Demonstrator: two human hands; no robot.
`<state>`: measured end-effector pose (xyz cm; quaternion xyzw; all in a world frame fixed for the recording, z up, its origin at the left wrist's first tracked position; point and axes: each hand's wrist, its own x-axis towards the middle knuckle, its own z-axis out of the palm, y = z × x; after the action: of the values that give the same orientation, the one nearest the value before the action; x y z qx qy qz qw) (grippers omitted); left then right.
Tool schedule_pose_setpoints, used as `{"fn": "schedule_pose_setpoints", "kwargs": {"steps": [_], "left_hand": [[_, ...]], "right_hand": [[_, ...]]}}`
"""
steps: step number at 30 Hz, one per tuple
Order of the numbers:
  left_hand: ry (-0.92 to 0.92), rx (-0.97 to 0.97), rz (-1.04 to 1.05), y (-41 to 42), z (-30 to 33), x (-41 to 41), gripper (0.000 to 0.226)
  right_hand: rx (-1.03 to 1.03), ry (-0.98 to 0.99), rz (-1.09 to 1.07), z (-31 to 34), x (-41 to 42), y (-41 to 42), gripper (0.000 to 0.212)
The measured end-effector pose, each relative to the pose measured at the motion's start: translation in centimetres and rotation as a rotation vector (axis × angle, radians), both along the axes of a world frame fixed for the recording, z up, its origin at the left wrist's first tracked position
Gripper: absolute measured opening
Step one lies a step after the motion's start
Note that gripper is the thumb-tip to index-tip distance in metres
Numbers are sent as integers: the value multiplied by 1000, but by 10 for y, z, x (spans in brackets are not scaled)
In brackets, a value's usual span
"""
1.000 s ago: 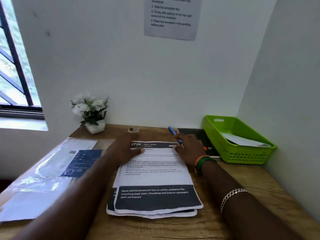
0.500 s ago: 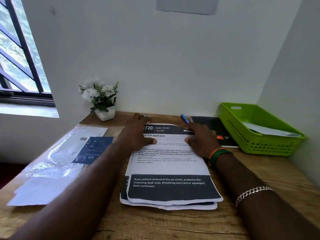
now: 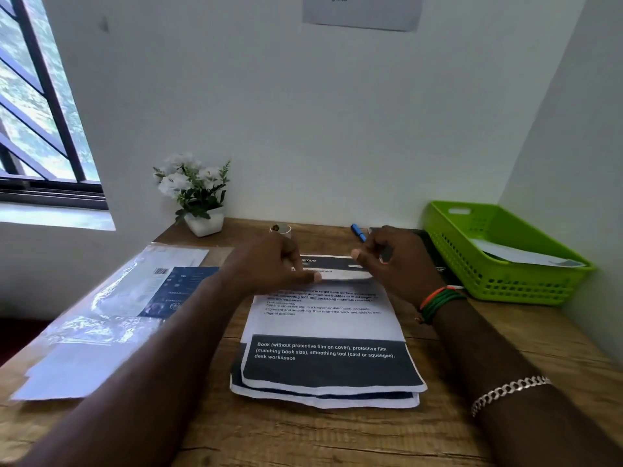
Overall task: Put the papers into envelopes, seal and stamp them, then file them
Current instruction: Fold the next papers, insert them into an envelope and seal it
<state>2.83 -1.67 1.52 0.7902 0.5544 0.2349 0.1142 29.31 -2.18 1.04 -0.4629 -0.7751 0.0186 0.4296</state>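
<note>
Now both hands off flat press: left hand [image 3: 269,264] and right hand [image 3: 394,261] pinch far edge of top sheet [image 3: 323,308], curling it up from paper stack [image 3: 323,396] mid-desk. Likely folding begins; envelopes [image 3: 111,298] untouched at left.

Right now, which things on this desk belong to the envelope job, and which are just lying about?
For the job:
papers, top sheet's far edge lifted by both hands
envelopes pack
green tray

Lying about:
flower pot
blue pen
black book
</note>
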Motion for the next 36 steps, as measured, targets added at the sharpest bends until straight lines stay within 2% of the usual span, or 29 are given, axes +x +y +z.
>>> {"fn": "schedule_pose_setpoints", "kwargs": {"steps": [3, 6, 9, 12, 16, 22, 26, 32, 36], "left_hand": [[121, -78, -19, 5, -7, 1, 42], [144, -93, -15, 6, -8, 1, 37], [145, -68, -16, 5, -9, 5, 35], [166, -33, -50, 2, -13, 15, 40], [221, 23, -99, -1, -20, 34, 46], [274, 31, -124, -6, -22, 45, 44], [247, 14, -16, -4, -20, 40, 48], [220, -54, 164, 3, -14, 23, 34], [269, -10, 258, -1, -9, 24, 31]], "right_hand": [[-221, -176, 33, -8, -4, -2, 8], [-358, -289, -1, -16, -7, -2, 16], [-383, -326, -37, -14, -9, -3, 23], [-391, -452, -64, -15, -15, -3, 36], [-343, -586, -122, -19, -25, -3, 36], [-331, -633, -180, -20, -32, -4, 33], [-328, -605, -218, -19, -35, -5, 29], [-345, -593, -225, -19, -35, -7, 30], [-344, -583, -236, -20, -37, -8, 29]]}}
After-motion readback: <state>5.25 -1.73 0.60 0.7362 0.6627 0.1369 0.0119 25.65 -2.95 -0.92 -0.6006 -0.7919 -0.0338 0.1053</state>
